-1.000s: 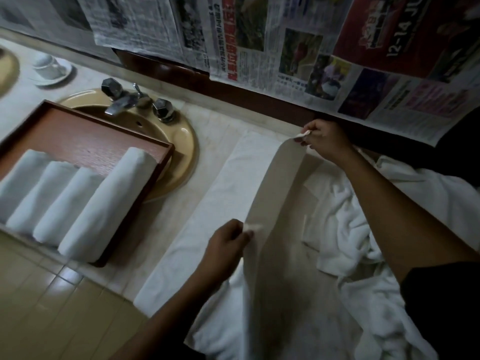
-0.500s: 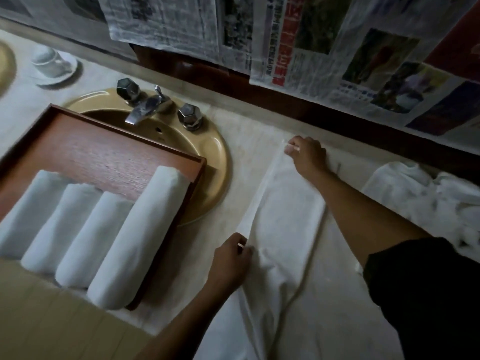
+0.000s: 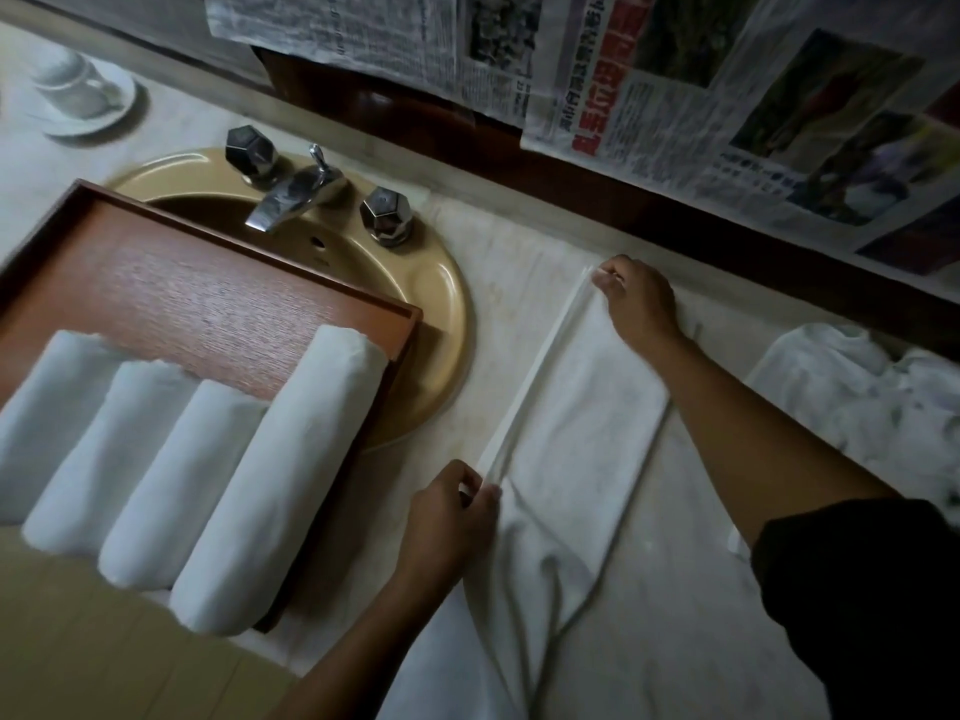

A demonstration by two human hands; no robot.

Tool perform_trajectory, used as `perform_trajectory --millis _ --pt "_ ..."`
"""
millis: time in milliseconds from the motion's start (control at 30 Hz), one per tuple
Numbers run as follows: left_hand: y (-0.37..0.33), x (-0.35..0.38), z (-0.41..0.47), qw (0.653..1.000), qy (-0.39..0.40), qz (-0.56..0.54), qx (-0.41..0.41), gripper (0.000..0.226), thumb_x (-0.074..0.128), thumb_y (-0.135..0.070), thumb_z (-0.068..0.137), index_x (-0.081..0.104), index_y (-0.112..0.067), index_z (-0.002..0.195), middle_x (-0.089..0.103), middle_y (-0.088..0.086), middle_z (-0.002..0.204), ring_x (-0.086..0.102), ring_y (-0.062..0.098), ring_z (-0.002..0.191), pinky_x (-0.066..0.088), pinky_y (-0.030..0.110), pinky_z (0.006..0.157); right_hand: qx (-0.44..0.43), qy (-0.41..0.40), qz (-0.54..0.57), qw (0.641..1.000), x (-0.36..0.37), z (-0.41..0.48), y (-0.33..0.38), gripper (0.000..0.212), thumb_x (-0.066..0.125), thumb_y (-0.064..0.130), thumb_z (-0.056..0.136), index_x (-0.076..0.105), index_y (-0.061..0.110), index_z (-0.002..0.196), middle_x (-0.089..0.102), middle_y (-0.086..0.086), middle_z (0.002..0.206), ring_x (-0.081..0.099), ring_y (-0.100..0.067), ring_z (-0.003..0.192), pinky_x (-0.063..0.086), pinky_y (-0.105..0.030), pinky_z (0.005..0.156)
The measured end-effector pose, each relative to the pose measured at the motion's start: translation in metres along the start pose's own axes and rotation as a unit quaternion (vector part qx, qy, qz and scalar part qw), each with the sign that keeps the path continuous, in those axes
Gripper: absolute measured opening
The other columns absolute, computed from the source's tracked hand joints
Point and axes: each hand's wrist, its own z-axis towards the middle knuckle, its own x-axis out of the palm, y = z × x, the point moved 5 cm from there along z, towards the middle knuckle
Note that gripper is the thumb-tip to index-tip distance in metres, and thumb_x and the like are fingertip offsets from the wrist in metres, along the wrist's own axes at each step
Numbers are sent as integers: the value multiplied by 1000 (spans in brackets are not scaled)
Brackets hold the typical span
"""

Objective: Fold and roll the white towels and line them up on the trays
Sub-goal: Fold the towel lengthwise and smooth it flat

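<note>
Lifted a second ago, the white towel point(image 3: 587, 418) is now being held flat on the counter point(image 3: 498, 314), its doubled edge being pinched by the left hand point(image 3: 447, 517) near and the right hand point(image 3: 639, 304) far. The newspaper point(image 3: 675, 122) headline's red characters cannot be read.

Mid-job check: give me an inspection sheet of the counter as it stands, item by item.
Surface: pale counter with a tan sink set into it.
Job's things: wooden tray lies partly over the sink, holding four rolled towels side by side; folded towel lies flat right of the sink; heap of unfolded towels at far right.
Clutter: cup on a saucer at the far left.
Grippers: left hand pinches the folded towel's near corner; right hand pinches its far corner.
Cables: nothing seen.
Surroundings: newspaper sheets on the wall behind; faucet at the sink's back; tiled floor below.
</note>
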Motion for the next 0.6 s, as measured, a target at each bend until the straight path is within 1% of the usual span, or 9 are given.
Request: perform_trajectory --millis 100,167,233,300,367,433,500,567,600 --pt "0 3 0 999 -10 33 3 17 67 -43 96 61 -29 88 69 -7 75 62 3 66 36 13 48 11 1 42 999 -1 2 -3 20 64 41 98 60 22 93 67 0 95 64 -23 91 53 -40 79" --pt "0 3 -1 999 -14 37 0 16 66 -45 96 61 -30 90 68 -9 78 62 2 68 37 16 49 25 -25 53 998 0 2 -5 22 67 44 94 58 25 89 67 2 95 64 -23 93 53 -42 82" --pt "1 2 0 999 -24 32 -5 17 66 -46 95 61 -31 90 69 -7 78 63 4 69 39 19 51 30 -68 31 997 4 -1 -8 23 67 46 94 58 26 89 66 2 98 60 -26 100 46 -42 89" --pt "1 4 0 999 -32 32 -4 18 66 -47 95 61 -30 88 70 -6 76 64 4 67 42 21 51 36 -96 10 995 8 -3 -9 23 66 45 95 61 23 93 66 -1 103 56 -29 107 33 -38 89" --pt "-1 5 0 999 -40 29 1 19 65 -46 96 61 -30 87 70 -5 72 64 6 64 48 26 53 34 -102 -7 994 8 -5 -7 25 66 45 95 63 21 96 66 -3 107 54 -31 111 30 -39 89" --pt "-3 6 -1 998 -45 34 4 18 64 -45 96 61 -29 88 69 -5 72 64 7 65 49 28 56 22 -110 -35 993 1 -10 -1 26 65 45 94 65 21 104 65 -5 113 53 -33 114 33 -44 92" --pt "-4 5 -2 998 -48 48 7 18 64 -45 97 61 -29 90 68 -6 74 63 5 67 47 25 55 -7 -125 -57 990 -5 -30 11 27 65 39 95 65 21 115 63 -8 118 52 -34 115 36 -46 95" --pt "-4 5 -3 998 -51 47 5 18 64 -45 96 61 -28 90 68 -7 74 63 5 67 47 25 55 -74 -123 -56 988 -3 -69 26 27 62 35 95 67 21 117 64 -8 120 57 -35 115 40 -48 98" --pt "-3 7 -2 997 -52 51 5 18 65 -44 96 61 -28 89 67 -7 74 62 5 68 47 26 56 -105 -104 -61 987 4 -91 29 29 59 36 95 68 22 119 64 -7 123 58 -34 119 40 -51 101"
